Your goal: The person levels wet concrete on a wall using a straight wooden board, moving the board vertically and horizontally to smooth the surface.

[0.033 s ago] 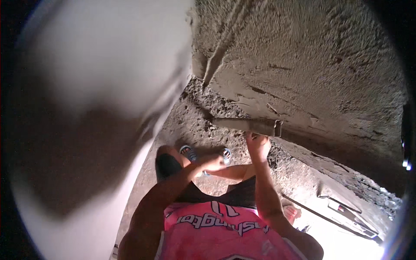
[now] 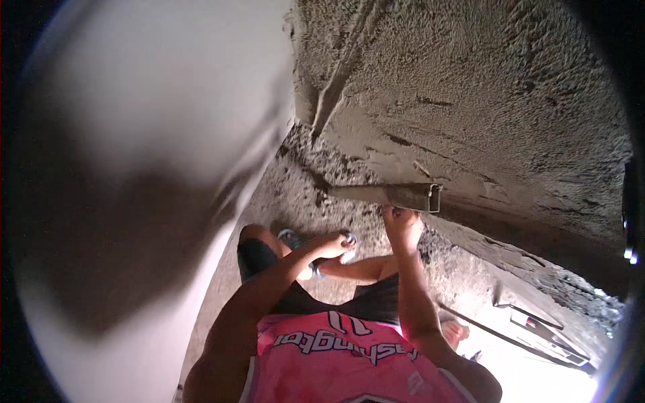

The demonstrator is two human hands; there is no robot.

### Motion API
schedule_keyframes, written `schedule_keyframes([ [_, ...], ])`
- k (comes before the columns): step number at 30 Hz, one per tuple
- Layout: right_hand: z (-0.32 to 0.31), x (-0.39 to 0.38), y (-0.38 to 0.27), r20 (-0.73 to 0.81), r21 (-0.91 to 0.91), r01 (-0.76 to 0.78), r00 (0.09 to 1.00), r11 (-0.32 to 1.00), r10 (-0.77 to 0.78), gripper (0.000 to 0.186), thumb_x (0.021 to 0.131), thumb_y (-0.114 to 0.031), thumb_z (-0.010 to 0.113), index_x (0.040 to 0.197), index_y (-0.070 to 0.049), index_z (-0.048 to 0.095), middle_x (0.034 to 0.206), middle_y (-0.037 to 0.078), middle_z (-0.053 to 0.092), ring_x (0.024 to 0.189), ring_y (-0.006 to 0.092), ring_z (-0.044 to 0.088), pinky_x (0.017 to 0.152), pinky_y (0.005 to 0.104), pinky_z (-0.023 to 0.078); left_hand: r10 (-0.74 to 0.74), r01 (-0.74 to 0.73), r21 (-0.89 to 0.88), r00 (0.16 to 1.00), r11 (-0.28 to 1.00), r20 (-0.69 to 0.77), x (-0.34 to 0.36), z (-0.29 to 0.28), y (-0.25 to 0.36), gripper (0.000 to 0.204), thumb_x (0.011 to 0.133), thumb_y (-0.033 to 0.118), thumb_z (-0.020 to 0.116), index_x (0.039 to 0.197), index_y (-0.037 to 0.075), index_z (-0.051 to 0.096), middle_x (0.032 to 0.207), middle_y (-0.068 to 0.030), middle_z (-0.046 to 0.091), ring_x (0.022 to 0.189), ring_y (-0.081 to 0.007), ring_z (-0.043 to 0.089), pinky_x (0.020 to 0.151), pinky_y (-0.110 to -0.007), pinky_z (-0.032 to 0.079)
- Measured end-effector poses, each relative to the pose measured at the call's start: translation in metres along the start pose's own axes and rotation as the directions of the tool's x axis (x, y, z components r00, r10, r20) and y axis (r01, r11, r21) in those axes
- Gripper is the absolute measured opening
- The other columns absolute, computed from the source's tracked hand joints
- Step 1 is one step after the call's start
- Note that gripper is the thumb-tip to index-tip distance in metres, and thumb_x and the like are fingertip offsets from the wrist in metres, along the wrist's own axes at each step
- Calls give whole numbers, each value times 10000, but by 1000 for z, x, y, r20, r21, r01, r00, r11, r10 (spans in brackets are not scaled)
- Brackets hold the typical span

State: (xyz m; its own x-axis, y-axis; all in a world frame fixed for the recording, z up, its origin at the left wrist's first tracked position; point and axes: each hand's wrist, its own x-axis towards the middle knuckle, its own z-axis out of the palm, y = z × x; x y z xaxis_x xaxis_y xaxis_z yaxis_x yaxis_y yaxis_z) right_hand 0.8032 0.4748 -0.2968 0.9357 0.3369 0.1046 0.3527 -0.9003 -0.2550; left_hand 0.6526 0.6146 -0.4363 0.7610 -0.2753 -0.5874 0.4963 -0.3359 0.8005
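A long, hollow rectangular bar (image 2: 376, 194), grey and dusty, stands at the base of a rough plastered wall (image 2: 470, 101). Its open end points up toward me. My right hand (image 2: 403, 228) is at the near side of the bar just below that end, with its fingers curled against it. My left hand (image 2: 330, 246) hangs in front of my lap, over the lower legs and near a sandalled foot (image 2: 348, 255). Its fingers look curled in, and whatever they may hold is too small to make out.
A smooth pale surface (image 2: 168, 87) rises close on my left. Rough, crumbly ground (image 2: 295, 195) lies between it and the plastered wall. At lower right are a thin dark rod (image 2: 477, 326), a black-framed object (image 2: 544, 332) and another person's foot (image 2: 454, 331) in bright light.
My left hand has risen slightly, and it looks sharper than before. The bar's open end has shifted a little to the right with my right hand at it.
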Motion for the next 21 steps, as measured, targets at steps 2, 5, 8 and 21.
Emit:
schedule_keyframes([
  [2,-2,11,-1,-119,86,33,993,996,-23,342,813,-321,709,631,-43,628,556,143,621,501,323,646,502,412,526,-30,29,-84,1000,996,-8,49,-28,0,387,929,344,535,750,18,641,673,-140,643,624,-222,593,632,-414,467],
  [5,5,18,-9,-113,138,74,992,988,-59,309,826,-267,711,656,-26,622,615,153,649,575,340,669,548,409,528,15,-11,-196,1000,980,18,149,-19,-72,343,940,312,471,785,52,631,741,-79,675,672,-197,628,602,-382,474],
  [8,18,15,13,-202,127,81,978,989,-54,267,861,-265,684,752,-27,632,636,162,644,567,354,652,532,407,507,-38,310,-658,919,686,393,174,-2,-66,350,993,381,440,1146,111,604,939,-24,699,759,-138,654,618,-315,489],
  [21,10,-13,44,-425,244,-120,879,962,217,332,900,-298,670,790,13,626,623,204,598,505,246,572,529,375,470,-54,48,-999,997,26,46,190,40,-93,497,1001,522,319,1223,128,525,1124,-84,646,973,-230,606,804,-399,483],
])
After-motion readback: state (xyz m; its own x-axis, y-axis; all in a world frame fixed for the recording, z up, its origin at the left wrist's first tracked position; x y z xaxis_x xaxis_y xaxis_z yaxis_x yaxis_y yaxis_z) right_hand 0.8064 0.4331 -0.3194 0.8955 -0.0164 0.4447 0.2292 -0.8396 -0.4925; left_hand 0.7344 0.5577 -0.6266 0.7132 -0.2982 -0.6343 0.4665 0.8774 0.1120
